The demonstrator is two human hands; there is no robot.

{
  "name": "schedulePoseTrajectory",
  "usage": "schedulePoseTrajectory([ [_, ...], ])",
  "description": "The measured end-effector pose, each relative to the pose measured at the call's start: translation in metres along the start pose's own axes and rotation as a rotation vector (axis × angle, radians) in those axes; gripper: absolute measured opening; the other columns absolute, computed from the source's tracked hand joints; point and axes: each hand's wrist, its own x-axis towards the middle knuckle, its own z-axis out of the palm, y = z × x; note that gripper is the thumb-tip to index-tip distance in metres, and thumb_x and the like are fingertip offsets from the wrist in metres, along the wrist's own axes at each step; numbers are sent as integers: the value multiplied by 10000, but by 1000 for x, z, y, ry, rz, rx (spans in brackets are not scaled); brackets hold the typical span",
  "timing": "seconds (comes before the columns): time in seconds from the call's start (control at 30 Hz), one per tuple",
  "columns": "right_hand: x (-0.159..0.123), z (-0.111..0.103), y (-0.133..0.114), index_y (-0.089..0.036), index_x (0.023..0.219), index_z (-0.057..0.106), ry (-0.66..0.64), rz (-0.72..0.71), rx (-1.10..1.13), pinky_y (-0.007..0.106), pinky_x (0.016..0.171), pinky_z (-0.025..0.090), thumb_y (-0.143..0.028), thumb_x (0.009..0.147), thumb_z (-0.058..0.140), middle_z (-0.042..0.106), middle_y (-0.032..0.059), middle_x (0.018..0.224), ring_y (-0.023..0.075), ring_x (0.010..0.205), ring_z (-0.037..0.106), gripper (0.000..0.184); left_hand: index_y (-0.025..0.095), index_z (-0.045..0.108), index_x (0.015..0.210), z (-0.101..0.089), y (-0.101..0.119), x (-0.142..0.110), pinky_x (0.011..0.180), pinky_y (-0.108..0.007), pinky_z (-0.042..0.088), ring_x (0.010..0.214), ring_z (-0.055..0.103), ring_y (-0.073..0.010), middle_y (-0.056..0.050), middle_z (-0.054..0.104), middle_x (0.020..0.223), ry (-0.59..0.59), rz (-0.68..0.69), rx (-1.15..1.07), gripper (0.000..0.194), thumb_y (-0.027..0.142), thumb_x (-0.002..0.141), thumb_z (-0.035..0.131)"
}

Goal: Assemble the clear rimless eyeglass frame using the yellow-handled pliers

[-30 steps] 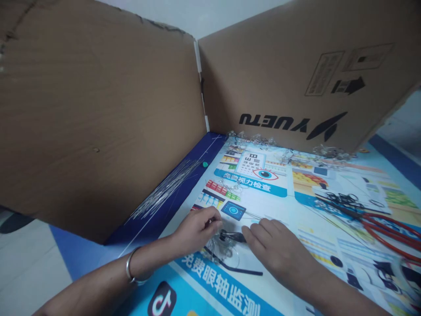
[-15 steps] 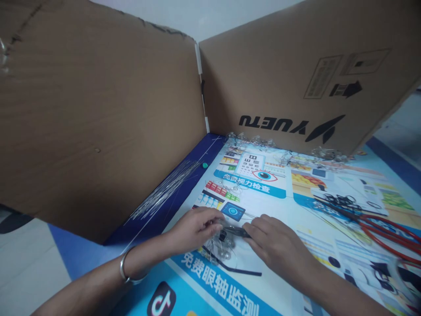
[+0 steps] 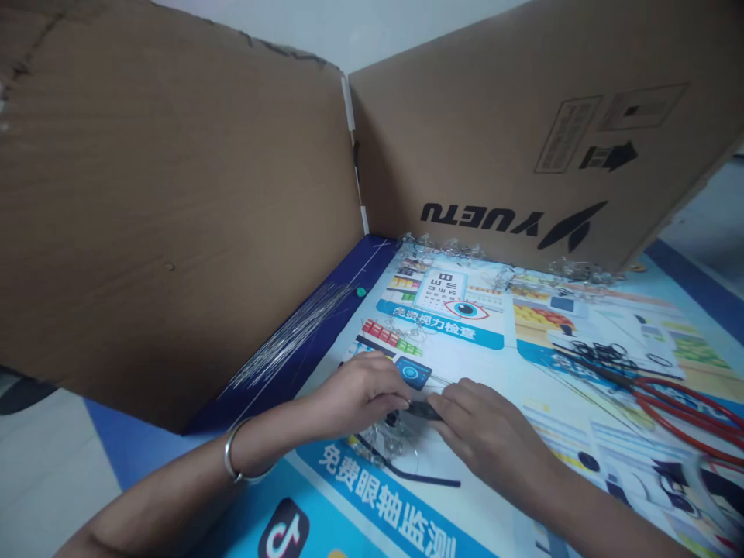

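Note:
My left hand [image 3: 366,393] and my right hand [image 3: 488,430] work close together over the printed table cover. Between them is a short dark flat strip [image 3: 423,409]; its exact kind is unclear. The right fingers are closed around one end of it. The left thumb and fingers are pinched at the other end, hiding what they hold. Thin wires [image 3: 442,380] stick out behind the right fingers. Just below the hands lies a tangle of clear beads and wire [image 3: 390,443], with a black strip [image 3: 427,479] reaching out from it.
Two cardboard walls [image 3: 191,194] meet at the back. A bundle of thin metal wires [image 3: 291,337] lies along the left wall. Red-handled scissors [image 3: 656,399] and black loops [image 3: 604,356] lie at right. More beaded wire pieces [image 3: 581,271] line the right wall; a green bit [image 3: 361,292] sits near the corner.
My left hand has moved slightly right, closer to my right hand, and now covers more of the dark strip's left end. The right hand stays nearly in place, still gripping.

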Motion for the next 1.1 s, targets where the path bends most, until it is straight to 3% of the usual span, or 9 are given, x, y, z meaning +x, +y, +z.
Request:
schedulePoseTrajectory([
  [0.17,-6,-4,6,-172,998,576,-48,84,104,363,692,443,-272,895,456,607,70,846,207,781,545,188,154,637,780,-2,-3,-2,733,-285,408,722,558,-136,-18,646,732,29,-42,-36,125,168,850,535],
  [0.37,-16,-10,13,-176,962,576,28,108,209,314,672,455,-233,889,455,611,68,835,177,766,557,153,153,640,774,-2,-5,-5,708,-275,410,698,561,-131,-18,649,714,54,-97,-45,120,172,842,543],
  [0.53,-14,-10,-3,-169,966,593,49,17,108,355,702,434,-211,893,424,617,76,819,191,758,550,189,157,631,766,-3,-5,-6,714,-271,413,701,558,-128,-13,642,708,76,-88,-49,132,173,848,529],
  [0.63,-10,-4,-11,-164,940,600,28,37,37,361,673,413,-234,900,413,599,73,786,206,745,533,203,161,626,775,-5,-4,-7,746,-287,409,723,555,-133,-18,642,736,69,-38,-26,133,169,854,519],
  [0.77,-6,4,-12,-163,937,593,35,52,4,344,671,388,-211,903,393,581,65,774,203,742,511,209,172,628,788,-8,-2,-10,768,-302,398,754,542,-141,-22,626,773,56,7,51,132,169,855,514],
  [1.1,-4,8,-13,-146,944,588,61,41,-58,332,665,340,-200,905,399,575,66,782,201,733,470,200,173,622,799,-9,2,-11,750,-297,382,750,561,-142,-13,653,772,29,-35,95,118,192,862,524],
])
